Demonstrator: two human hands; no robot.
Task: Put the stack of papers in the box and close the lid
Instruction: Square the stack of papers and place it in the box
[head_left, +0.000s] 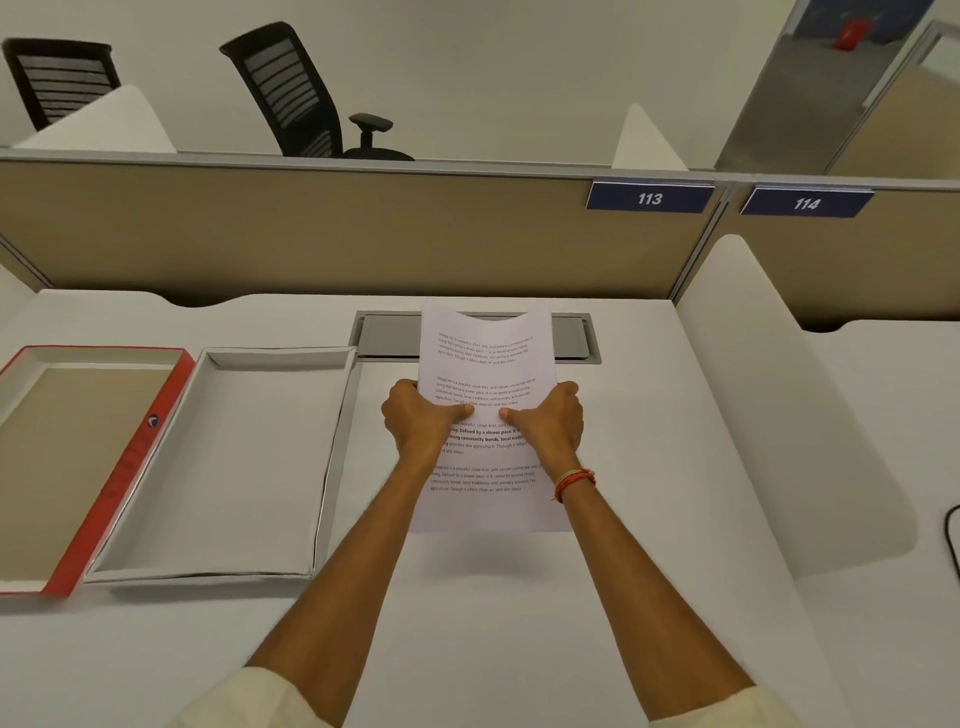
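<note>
A stack of white printed papers is lifted off the white desk, its far edge sagging in the middle. My left hand grips its left edge and my right hand grips its right edge, thumbs on top. To the left lies the open white box, shallow and with nothing in it. Its red-edged lid lies upside down further left, touching the box.
A grey cable hatch sits in the desk behind the papers. A beige partition with signs 113 and 114 closes the back. A white curved divider stands at the right, a black cable beyond it. Two black chairs stand behind the partition.
</note>
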